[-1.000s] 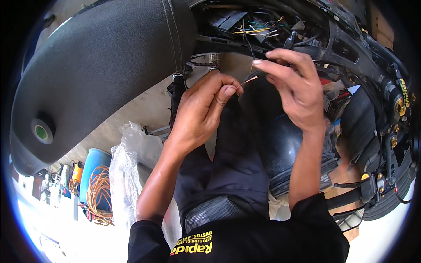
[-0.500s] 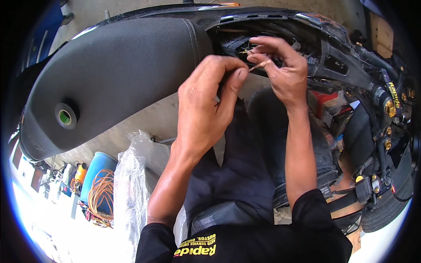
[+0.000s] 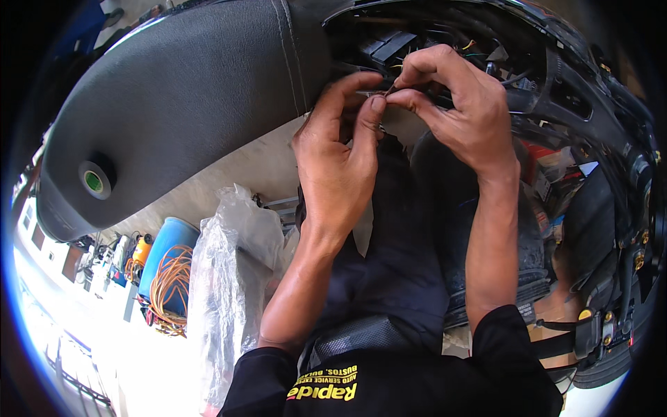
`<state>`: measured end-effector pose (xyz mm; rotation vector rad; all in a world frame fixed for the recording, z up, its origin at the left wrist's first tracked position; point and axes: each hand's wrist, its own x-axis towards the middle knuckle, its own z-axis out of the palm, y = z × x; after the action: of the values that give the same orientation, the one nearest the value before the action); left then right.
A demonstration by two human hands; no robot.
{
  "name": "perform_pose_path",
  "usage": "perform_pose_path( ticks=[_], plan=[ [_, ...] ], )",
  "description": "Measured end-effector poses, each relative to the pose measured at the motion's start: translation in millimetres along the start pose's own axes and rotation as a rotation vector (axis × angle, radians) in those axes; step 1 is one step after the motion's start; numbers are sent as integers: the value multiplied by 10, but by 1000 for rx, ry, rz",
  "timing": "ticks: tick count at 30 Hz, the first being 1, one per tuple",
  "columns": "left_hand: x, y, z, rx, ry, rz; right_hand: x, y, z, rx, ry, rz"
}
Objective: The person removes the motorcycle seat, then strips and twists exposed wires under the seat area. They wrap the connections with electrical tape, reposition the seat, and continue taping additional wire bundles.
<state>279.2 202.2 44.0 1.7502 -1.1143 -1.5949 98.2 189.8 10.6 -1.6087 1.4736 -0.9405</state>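
Your left hand point(image 3: 337, 153) and right hand point(image 3: 472, 108) now nearly touch at the fingertips, where a second ago they were apart. Both are almost closed on a thin wire point(image 3: 380, 93) between them, the left forefinger raised; you seem to be working its end, though the strands are too small to tell. Just beyond is the motorbike's black seat point(image 3: 187, 104), carrying a tape roll point(image 3: 96, 179), beside a dark box point(image 3: 389, 47).
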Motion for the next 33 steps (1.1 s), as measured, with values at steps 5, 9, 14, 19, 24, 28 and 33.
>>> perform_pose_path(
  ticks=[5, 9, 14, 19, 24, 28, 33],
  plan=[
    [-8, -32, -45, 30, -29, -102, -53, 48, -32, -132, -49, -113],
    [-14, -114, -18, -140, -4, -150, -63, 116, 54, -73, 4, -211],
    [17, -127, -79, -179, -32, -222, -175, 255, 151, -25, 59, -247],
    [8, -202, -90, -210, -88, -153, -212, 36, 214, 157, 89, 95],
    [30, -360, -194, -177, -148, -54, -39, 102, 19, -32, -168, -98],
    [28, -355, -215, -22, -142, 12, -43, 87, 30, 2, -181, -46],
    [54, -430, -236, 74, -150, 135, 13, 76, 34, -34, -209, -109]
  ],
)
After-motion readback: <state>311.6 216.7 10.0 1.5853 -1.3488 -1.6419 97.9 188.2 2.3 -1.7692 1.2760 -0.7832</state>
